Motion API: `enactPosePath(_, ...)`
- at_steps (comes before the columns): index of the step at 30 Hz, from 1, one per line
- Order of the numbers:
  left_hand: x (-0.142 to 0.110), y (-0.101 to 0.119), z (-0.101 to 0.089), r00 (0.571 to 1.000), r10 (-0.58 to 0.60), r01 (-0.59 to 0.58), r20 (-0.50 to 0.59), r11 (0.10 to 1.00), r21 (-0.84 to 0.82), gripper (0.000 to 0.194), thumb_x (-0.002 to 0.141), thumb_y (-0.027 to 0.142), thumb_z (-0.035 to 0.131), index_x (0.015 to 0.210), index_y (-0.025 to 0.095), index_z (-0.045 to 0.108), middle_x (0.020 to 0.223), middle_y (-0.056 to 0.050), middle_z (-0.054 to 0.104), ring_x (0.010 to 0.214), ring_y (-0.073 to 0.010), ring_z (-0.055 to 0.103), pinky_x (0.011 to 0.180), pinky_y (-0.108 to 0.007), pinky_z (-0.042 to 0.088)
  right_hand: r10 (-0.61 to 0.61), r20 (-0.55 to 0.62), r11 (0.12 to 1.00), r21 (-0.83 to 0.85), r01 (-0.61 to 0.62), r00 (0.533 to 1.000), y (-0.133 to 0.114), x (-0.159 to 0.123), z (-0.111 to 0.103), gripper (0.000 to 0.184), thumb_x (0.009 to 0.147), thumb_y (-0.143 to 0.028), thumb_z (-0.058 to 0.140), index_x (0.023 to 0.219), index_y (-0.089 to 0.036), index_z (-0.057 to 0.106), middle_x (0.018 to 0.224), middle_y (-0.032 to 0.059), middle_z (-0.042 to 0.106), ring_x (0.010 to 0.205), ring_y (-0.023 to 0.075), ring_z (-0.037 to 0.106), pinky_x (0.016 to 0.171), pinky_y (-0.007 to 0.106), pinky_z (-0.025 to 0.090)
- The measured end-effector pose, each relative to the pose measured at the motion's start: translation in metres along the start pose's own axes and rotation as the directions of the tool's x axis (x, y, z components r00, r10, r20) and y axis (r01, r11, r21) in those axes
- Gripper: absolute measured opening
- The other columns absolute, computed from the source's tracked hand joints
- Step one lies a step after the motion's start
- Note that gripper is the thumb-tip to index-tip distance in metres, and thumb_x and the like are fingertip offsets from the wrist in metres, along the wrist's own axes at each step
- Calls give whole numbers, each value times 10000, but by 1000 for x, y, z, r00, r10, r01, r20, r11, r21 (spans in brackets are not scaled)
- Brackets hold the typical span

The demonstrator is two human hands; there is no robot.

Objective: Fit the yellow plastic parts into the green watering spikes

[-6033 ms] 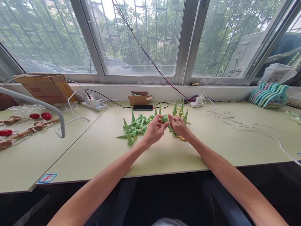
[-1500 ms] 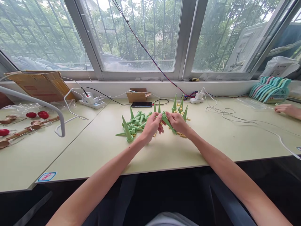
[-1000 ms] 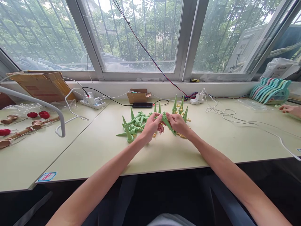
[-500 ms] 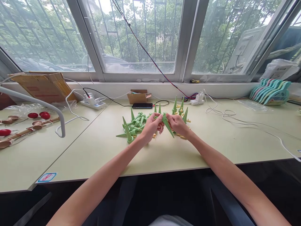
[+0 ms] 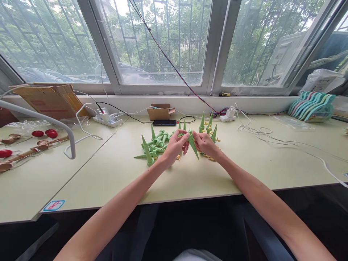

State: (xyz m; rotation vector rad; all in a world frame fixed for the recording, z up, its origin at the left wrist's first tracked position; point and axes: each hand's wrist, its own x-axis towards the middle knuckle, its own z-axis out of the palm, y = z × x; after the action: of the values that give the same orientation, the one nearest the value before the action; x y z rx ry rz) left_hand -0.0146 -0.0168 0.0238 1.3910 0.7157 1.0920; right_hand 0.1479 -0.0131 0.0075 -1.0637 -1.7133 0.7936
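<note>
Between my two hands is a green plastic spike [image 5: 194, 148], its pointed end tilted down and to the right. My left hand [image 5: 175, 146] pinches its wide collar end from the left. From the right, my right hand [image 5: 204, 143] is closed on the same spike near the collar; some of its fingers are hidden. A heap of similar green spikes [image 5: 157, 143] lies to the left, some upright, some on their sides. Behind my right hand several more green spikes [image 5: 201, 122] stand point up. Small yellow pieces [image 5: 210, 158] lie partly hidden around that hand.
A phone [image 5: 164, 122] and a small open cardboard box [image 5: 160, 111] are at the back. Power strips [image 5: 108, 121] and white cables [image 5: 261, 130] lie on both sides. Wooden toys with red balls [image 5: 38, 133] are at left, teal hangers [image 5: 312, 106] at far right.
The held spike has swung slightly, its tip moving a little to the left and hanging more steeply. Both hands keep nearly the same place and grip.
</note>
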Motion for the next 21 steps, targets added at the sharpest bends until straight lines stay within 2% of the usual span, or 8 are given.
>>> enactPosePath(9, -1, 0, 0, 999, 27, -28, 35, 999, 34, 349, 828, 463, 673, 991, 216, 487, 649, 62, 491, 447, -61, 471, 417, -191, 376, 51, 51, 982, 177, -59, 997, 2, 1, 0, 617, 871, -717, 457, 518, -226, 339, 393, -52, 317, 327, 87, 312, 354, 263, 273)
enactPosePath(15, -4, 1, 2, 995, 88, -93, 50, 989, 118, 348, 832, 459, 669, 1013, 219, 495, 660, 77, 427, 446, -54, 483, 412, -182, 357, 76, 90, 972, 216, -94, 993, 4, 3, -1, 620, 876, -698, 473, 506, -230, 304, 392, -54, 305, 331, 82, 292, 353, 263, 260)
enactPosePath(21, -9, 2, 4, 987, 143, -157, 75, 963, 219, 345, 834, 458, 651, 1032, 222, 496, 705, 60, 449, 484, -62, 515, 415, -171, 379, 97, 124, 971, 204, -122, 987, 4, 3, -4, 617, 893, -671, 470, 497, -228, 302, 397, -51, 301, 347, 81, 289, 359, 261, 267)
